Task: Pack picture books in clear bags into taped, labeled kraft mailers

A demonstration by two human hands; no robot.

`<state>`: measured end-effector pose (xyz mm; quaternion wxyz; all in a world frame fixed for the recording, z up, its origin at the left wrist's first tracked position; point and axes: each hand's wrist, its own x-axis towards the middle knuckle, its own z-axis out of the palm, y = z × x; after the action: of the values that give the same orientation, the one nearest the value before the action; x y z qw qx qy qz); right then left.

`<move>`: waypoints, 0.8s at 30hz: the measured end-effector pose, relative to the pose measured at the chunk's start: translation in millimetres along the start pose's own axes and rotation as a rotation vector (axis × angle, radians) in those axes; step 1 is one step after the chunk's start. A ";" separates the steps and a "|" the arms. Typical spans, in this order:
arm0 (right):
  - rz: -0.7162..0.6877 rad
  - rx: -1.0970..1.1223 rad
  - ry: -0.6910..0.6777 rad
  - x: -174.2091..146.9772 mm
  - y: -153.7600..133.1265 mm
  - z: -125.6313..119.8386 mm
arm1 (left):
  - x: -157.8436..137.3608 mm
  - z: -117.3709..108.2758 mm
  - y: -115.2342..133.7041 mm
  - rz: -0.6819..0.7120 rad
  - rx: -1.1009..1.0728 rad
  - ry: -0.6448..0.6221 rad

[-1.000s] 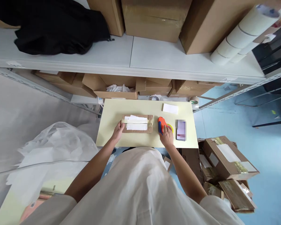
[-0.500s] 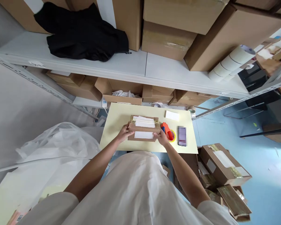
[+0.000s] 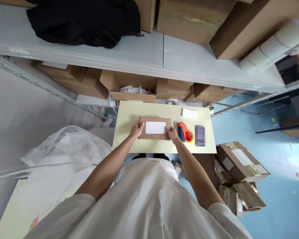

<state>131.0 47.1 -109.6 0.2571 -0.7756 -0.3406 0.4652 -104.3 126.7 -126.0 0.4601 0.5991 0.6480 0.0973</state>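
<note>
A small brown cardboard box (image 3: 155,136) is held between my two hands over the pale yellow table (image 3: 124,145). Its side with a single white label (image 3: 155,127) faces up. My left hand (image 3: 137,129) grips the box's left end, thumb on top. At the right end my right hand (image 3: 172,133) is closed on it the same way, its thumb by the label's edge. Just right of that hand lies a red and blue tape dispenser (image 3: 184,131) with a yellow-rimmed roll. Whether the box touches the tabletop I cannot tell.
A blurred-out phone-like object (image 3: 200,135) and a white stack of paper slips (image 3: 189,113) lie on the table's right side. Beyond stands a grey shelf (image 3: 139,54) with cartons and black cloth. Taped boxes (image 3: 241,161) are piled at right; clear plastic wrap (image 3: 69,146) bulges at left.
The box has been turned in my hands: the taped face with papers was on top, and now the single-label face is. My view has also tipped downward a little.
</note>
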 end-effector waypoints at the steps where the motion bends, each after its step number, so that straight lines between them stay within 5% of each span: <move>1: -0.002 0.015 0.009 2.1 0.0 2.6 | 3.0 1.5 0.5 -0.005 0.002 0.006; 4: -0.079 0.059 0.015 4.3 0.8 4.1 | 6.0 5.3 4.6 0.031 0.024 0.175; 8: -0.201 -0.044 0.221 -7.7 18.4 -14.0 | -2.5 6.0 24.0 0.320 0.214 0.366; 12: -0.138 -0.371 0.493 -28.3 56.1 -43.9 | -4.9 14.3 65.6 0.548 0.458 0.212; 19: 0.026 -0.696 0.300 -14.3 87.9 -52.3 | 13.6 62.0 115.9 0.693 0.657 -0.046; 24: -0.038 -0.657 0.269 10.5 84.3 -59.8 | 12.8 79.5 113.4 0.606 0.691 0.020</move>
<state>212.5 -3.4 -149.7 0.0449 -0.8646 -0.4497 0.2195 32.1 133.8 -99.7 0.1779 0.8789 0.4424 0.0112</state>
